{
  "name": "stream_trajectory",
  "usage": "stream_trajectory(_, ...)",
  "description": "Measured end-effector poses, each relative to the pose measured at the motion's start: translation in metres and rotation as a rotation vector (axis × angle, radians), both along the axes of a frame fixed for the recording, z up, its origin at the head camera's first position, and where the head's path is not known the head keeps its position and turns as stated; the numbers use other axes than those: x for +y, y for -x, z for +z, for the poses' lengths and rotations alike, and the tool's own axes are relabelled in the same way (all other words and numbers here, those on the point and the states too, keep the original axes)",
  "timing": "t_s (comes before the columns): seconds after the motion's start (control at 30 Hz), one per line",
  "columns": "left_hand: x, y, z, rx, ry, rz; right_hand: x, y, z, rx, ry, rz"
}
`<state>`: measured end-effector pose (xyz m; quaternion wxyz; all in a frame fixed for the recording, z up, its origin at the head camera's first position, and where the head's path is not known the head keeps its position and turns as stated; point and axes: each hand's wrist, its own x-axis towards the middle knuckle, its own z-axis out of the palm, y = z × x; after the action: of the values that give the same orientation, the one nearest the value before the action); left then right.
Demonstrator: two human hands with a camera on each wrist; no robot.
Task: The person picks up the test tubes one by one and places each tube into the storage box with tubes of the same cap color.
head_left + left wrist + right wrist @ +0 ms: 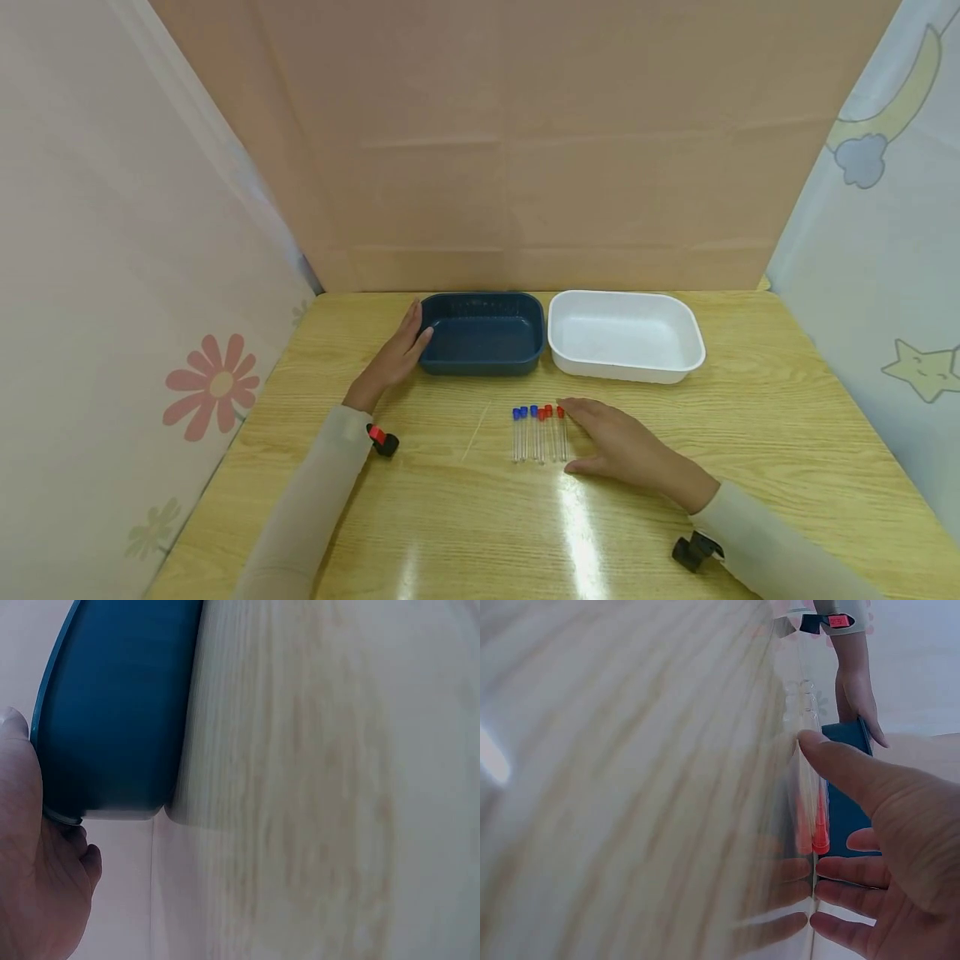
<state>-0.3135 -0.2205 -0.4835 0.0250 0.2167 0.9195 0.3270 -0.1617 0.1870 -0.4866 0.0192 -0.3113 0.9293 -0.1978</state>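
A group of clear test tubes lies side by side on the table. Some have blue caps (523, 412) and others red caps (548, 411). My right hand (626, 442) rests at the right end of the row, its thumb apart from its extended fingers. In the right wrist view, red-capped tubes (820, 825) lie between that thumb and the fingers, with no grip on them visible. My left hand (397, 354) touches the left end of a dark blue basin (480, 367), the thumb at its rim. Part of the left fingers is hidden behind the basin in the left wrist view.
Right of the dark blue basin stands a white basin (626, 367), close beside it. A thin pale line or strip (477, 429) shows on the wooden table (420, 517), left of the tubes. A tan backdrop (510, 167) rises behind the basins.
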Motion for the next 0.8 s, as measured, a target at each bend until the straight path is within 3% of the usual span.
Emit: stream_trajectory(0.8,-0.0041,0.0006,-0.0016,0.013,0.009,-0.017,-0.0025,0.0029,-0.0029,0.053,0.008,0.018)
